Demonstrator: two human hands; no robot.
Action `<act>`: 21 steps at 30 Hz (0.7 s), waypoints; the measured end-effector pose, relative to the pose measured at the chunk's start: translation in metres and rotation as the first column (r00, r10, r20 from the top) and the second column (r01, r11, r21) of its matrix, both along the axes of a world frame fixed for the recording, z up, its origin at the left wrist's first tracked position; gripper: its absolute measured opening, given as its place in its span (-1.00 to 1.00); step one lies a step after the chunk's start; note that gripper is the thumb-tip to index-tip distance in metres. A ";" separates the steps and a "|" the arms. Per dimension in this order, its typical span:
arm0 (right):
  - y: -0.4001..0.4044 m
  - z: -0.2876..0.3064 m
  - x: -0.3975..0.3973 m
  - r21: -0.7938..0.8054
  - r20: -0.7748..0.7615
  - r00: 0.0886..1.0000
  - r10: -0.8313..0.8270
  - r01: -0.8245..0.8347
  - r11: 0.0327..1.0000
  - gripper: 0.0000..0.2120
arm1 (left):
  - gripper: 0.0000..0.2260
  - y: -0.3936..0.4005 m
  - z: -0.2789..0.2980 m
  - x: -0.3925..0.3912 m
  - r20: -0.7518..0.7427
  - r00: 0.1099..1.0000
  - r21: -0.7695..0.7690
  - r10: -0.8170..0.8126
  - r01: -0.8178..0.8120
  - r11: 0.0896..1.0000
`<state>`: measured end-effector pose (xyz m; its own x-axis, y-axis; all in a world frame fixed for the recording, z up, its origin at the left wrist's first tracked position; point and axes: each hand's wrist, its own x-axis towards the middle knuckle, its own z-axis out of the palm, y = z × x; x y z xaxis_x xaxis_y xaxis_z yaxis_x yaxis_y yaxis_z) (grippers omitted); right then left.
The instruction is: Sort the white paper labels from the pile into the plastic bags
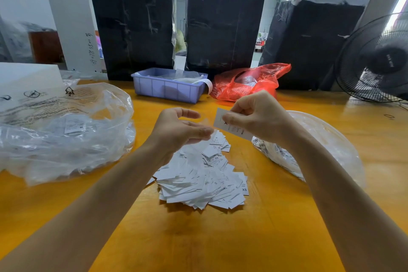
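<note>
**Label handling and visibility notes**

Right hand (256,117): raised above the pile (203,174), pinching one white label (229,127) between thumb and fingertips at its upper edge. Left hand (178,126): palm up, fingers relaxed and nearly straight, just beside the held label; a pale, blurred slip lies at the fingertips, but not clear enough to say whether held.

Pile: loose on the yellow table (220,238), between a clear bag (66,139) on the left and a second clear bag (326,139) on the right.

Handling, as judged:
- Very light, thin paper; stiff enough to stay flat when held by one edge.
- Smooth and prone to sliding or sticking together; separate one at a time.
- Take hold at an edge or corner, clear of the printed size mark.
- Likely to scatter in any draught; fan (375,59) stands at far right, whether running cannot be told.

Hard to make out:
- Print on held label partly covered by thumb.
- Right bag largely hidden behind right forearm.
- Left bag contents dim through creased plastic; one "M" visible.
- Sizes legible on few pile labels only.
</note>
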<state>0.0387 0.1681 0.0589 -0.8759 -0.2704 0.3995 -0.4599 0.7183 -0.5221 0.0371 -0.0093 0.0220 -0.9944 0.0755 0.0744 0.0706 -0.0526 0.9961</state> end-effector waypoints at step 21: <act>-0.003 -0.009 -0.002 0.205 0.315 0.945 0.086 -0.156 0.966 -0.70 | -0.70 0.002 -0.001 0.001 -0.003 0.999 -0.098 -0.046 0.046 0.994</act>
<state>0.0371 0.1654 0.0498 -0.9001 -0.4338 0.0391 -0.3974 0.7811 -0.4817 0.0379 -0.0070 0.0210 -0.9893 0.1283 0.0701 0.0760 0.0417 0.9962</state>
